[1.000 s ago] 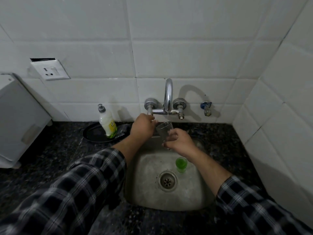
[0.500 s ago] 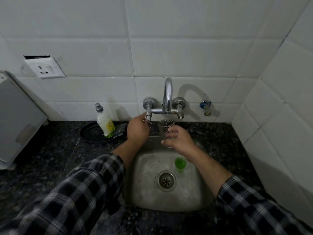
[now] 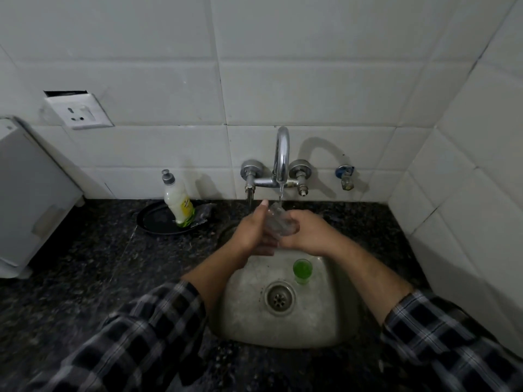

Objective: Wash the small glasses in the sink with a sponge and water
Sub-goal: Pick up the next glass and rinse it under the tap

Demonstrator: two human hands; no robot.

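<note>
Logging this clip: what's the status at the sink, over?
Status: left hand and right hand grip clear glass under running tap. In the sink, green glass upright. Nothing blocking.

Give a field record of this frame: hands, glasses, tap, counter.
left hand: holds clear glass
right hand: holds same glass
clear glass: under tap stream, above sink
tap: running
green glass: upright in sink, beside drain
bottle: on plate, counter left of sink

A clear glass (image 3: 278, 222) under running water (image 3: 280, 195); green glass (image 3: 302, 271) upright in sink (image 3: 325, 321).
</note>
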